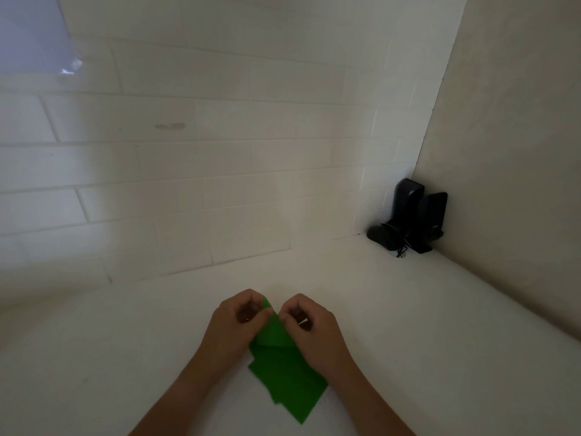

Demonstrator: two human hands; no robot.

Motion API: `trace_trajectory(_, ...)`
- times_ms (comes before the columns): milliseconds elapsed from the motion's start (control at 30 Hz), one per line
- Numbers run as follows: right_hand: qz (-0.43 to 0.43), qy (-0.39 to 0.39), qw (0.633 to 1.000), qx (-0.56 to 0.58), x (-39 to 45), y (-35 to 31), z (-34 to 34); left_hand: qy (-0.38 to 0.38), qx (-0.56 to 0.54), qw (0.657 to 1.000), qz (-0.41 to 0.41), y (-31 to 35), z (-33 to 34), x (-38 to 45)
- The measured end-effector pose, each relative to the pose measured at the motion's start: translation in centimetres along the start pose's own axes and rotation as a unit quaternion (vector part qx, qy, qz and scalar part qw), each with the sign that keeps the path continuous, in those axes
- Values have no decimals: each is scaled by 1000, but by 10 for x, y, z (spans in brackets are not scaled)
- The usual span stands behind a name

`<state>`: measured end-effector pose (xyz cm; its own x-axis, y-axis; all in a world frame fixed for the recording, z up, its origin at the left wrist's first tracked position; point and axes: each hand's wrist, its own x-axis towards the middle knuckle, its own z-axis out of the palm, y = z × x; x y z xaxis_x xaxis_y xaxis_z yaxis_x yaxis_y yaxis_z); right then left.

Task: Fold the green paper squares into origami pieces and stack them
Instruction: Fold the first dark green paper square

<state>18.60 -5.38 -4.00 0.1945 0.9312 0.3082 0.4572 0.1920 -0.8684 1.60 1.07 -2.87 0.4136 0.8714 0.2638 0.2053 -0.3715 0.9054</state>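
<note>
- My left hand (pixel 240 322) and right hand (pixel 309 325) each pinch the folded green paper (pixel 273 332) between curled fingers, low in the frame's centre.
- Loose green squares (pixel 290 383) lie on the worktop (pixel 125 357) just below.

Green paper (pixel 273 332) in pinch of left hand (pixel 240 319) and right hand (pixel 309 324)

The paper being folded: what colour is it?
Plain bright green paper, with no pattern, seen in the head view between both hands.
</note>
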Motion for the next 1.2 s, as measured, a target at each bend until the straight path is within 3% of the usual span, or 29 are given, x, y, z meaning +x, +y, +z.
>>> trace_trajectory(400, -26, -1, 1000, -10, -1, -2, -1, -4, 29, 999, 20, 5, 3, -2)
trace_trajectory(633, -34, -6, 999, -6, 0, -2, -1, -20, -30, 999, 10, 9, -2, -2)
trace_trajectory(1200, -5, 16, 1000, -22, 1, -2, 1, 24, -27, 999, 4, 8, 2, -3)
